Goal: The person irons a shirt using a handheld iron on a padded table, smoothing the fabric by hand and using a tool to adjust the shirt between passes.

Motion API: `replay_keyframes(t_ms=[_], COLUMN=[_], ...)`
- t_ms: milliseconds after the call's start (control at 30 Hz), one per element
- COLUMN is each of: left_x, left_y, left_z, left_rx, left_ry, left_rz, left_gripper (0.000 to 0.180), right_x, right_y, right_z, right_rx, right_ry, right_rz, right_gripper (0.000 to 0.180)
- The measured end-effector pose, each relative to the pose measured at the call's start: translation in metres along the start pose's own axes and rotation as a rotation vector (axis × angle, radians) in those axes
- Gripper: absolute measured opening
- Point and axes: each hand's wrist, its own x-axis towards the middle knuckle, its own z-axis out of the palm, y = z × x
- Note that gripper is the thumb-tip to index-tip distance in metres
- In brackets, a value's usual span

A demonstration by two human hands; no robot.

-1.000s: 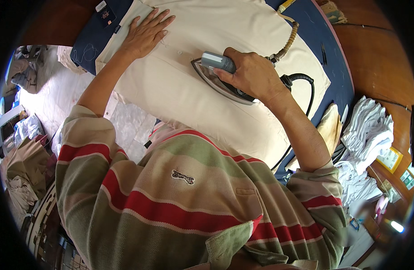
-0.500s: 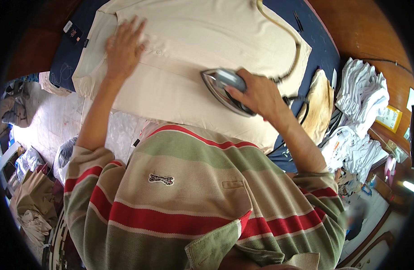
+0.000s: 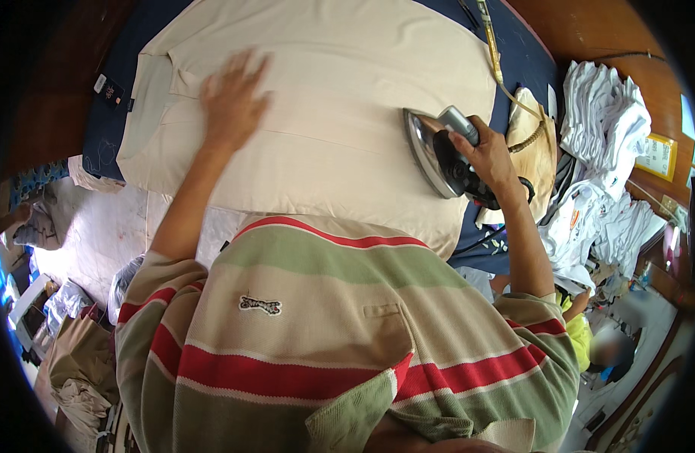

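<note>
Dark blue ironing board [image 3: 525, 57]: cream shirt [image 3: 340, 98] spread flat, iron [image 3: 438, 151] at its right edge.

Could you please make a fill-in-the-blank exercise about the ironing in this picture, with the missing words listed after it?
1. The right hand grips the handle of the ____.
2. The left hand lies flat on the ____-coloured garment.
3. The garment is spread over a dark ____ ironing surface.
4. The pile of white clothes lies on the person's ____ side.

Missing words: iron; cream; blue; right
</note>
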Motion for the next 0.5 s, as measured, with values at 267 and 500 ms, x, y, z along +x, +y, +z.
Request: replay_keyframes(t_ms=[267, 500], left_x=[0.071, 0.090], left_y=[0.154, 0.163], left_z=[0.054, 0.071], left_rx=[-0.297, -0.217], left_ry=[-0.359, -0.475], left_rz=[0.416, 0.435], left_gripper=[0.021, 0.009], right_x=[-0.035, -0.034], right_y=[0.011, 0.012], right_z=[0.007, 0.013], right_rx=[-0.038, -0.075], right_ry=[-0.073, -0.034], right_rz=[-0.063, -0.087], right_gripper=[0.039, 0.040])
